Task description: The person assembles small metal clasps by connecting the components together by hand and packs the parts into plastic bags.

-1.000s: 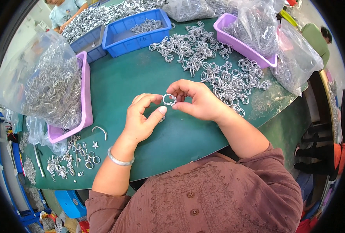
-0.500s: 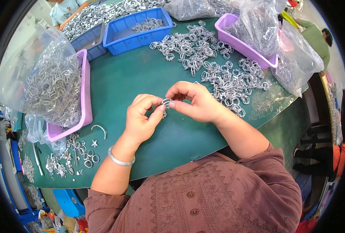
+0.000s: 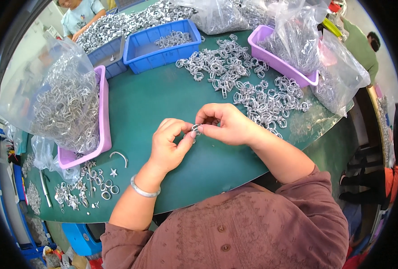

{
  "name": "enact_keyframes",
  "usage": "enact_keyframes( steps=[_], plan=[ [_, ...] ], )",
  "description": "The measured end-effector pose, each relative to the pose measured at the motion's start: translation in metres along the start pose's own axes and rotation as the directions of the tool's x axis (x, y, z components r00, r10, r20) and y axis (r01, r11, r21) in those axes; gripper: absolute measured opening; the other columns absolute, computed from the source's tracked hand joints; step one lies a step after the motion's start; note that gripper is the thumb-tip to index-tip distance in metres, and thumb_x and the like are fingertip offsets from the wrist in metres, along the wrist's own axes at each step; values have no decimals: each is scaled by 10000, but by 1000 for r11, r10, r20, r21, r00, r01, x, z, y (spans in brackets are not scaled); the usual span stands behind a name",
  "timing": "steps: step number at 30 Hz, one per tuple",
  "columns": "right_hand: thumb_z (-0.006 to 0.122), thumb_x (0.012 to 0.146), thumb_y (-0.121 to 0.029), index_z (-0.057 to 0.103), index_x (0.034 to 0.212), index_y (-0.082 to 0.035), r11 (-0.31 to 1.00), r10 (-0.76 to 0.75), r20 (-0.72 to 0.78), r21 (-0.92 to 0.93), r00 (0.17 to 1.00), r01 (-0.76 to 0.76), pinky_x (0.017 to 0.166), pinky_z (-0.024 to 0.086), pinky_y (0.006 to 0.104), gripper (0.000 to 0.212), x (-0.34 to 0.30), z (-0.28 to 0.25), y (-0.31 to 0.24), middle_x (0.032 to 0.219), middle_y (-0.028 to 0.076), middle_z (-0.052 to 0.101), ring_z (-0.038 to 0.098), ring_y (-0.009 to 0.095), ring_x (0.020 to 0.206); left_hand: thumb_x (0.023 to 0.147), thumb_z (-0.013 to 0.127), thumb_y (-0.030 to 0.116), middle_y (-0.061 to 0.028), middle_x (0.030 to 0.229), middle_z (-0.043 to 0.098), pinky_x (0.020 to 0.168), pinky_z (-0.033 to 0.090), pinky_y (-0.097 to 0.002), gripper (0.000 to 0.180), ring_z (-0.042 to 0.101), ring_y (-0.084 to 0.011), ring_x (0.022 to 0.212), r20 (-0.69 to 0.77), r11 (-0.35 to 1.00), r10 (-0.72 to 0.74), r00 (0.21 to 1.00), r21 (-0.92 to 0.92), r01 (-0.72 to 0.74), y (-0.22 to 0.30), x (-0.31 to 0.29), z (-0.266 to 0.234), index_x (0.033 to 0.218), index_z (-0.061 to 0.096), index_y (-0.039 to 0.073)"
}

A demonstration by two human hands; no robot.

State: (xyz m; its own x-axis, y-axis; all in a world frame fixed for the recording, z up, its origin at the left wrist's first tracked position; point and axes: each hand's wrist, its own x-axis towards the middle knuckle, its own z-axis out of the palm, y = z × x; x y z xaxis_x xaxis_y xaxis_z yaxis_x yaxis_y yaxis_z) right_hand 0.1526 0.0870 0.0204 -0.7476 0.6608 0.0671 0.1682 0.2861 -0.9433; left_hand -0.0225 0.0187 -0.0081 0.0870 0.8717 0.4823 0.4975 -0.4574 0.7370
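Between my two hands, over the middle of the green table, is a small silvery ring (image 3: 196, 128). My left hand (image 3: 168, 142) pinches it from the left with thumb and forefinger. From the other side my right hand (image 3: 226, 124) grips it the same way, its other fingers curled in. The fingertips hide part of the ring. A pale bangle (image 3: 144, 190) circles my left wrist. Beyond my right hand, a loose heap of similar silvery rings (image 3: 257, 98) spreads over the table.
At left stands a pink basket (image 3: 104, 116) with a clear bag of rings (image 3: 66, 110). Loose rings and charms (image 3: 80, 190) lie near it. A blue bin (image 3: 158, 56) and a purple basket (image 3: 283, 60) stand at the back. A person (image 3: 80, 18) sits across, far left.
Both hands keep hold of the ring, with small finger shifts. The whole view has moved slightly, so the table and hands appear lower.
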Motion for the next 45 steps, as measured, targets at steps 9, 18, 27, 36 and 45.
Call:
enact_keyframes(
  steps=[9, 18, 27, 36, 45],
  plan=[
    [583, 728, -115, 577, 783, -23, 950, 158, 16, -274, 987, -147, 521, 413, 218, 107, 58, -40, -20, 651, 2, 565, 496, 64, 579, 763, 602, 72, -38, 715, 564, 576, 419, -227, 108, 502, -110, 643, -91, 977, -198, 976, -92, 190, -11, -3, -5, 849, 621, 11],
    [639, 748, -206, 502, 1127, 21, 968, 139, -426, -133, 894, -214, 610, 473, 263, 462, 128, -83, -51, 914, 133, 593, 593, 151, 741, 745, 605, 52, -48, 828, 561, 673, 424, -238, 203, 525, -140, 752, -26, 973, -222, 975, 57, 223, -18, 0, -12, 946, 601, 23],
    [625, 748, -185, 569, 1009, 10, 822, 39, 122, -568, 992, 38, 665, 475, 309, 331, 31, -34, -26, 837, 136, 625, 602, 194, 731, 606, 696, 49, -81, 1041, 496, 898, 327, -345, 414, 428, -259, 1032, 383, 955, -141, 913, 295, 24, -9, -3, -26, 1003, 584, 75],
    [602, 753, -88, 556, 987, 22, 1000, 16, -26, 16, 1000, -15, 630, 469, 277, 262, -9, 12, 15, 776, 101, 616, 592, 162, 696, 607, 703, 32, -64, 905, 553, 776, 410, -337, 292, 505, -248, 889, 118, 981, 47, 992, 179, -68, 0, 6, -13, 871, 580, 60],
    [601, 796, -117, 561, 954, 18, 917, 221, 25, 335, 975, -217, 576, 433, 214, 212, -5, 3, 7, 789, 32, 590, 537, 86, 657, 676, 625, -37, -61, 791, 569, 663, 442, -307, 339, 536, -213, 730, 197, 997, 8, 980, -74, 7, -3, 2, -10, 993, 591, 79]
  ],
)
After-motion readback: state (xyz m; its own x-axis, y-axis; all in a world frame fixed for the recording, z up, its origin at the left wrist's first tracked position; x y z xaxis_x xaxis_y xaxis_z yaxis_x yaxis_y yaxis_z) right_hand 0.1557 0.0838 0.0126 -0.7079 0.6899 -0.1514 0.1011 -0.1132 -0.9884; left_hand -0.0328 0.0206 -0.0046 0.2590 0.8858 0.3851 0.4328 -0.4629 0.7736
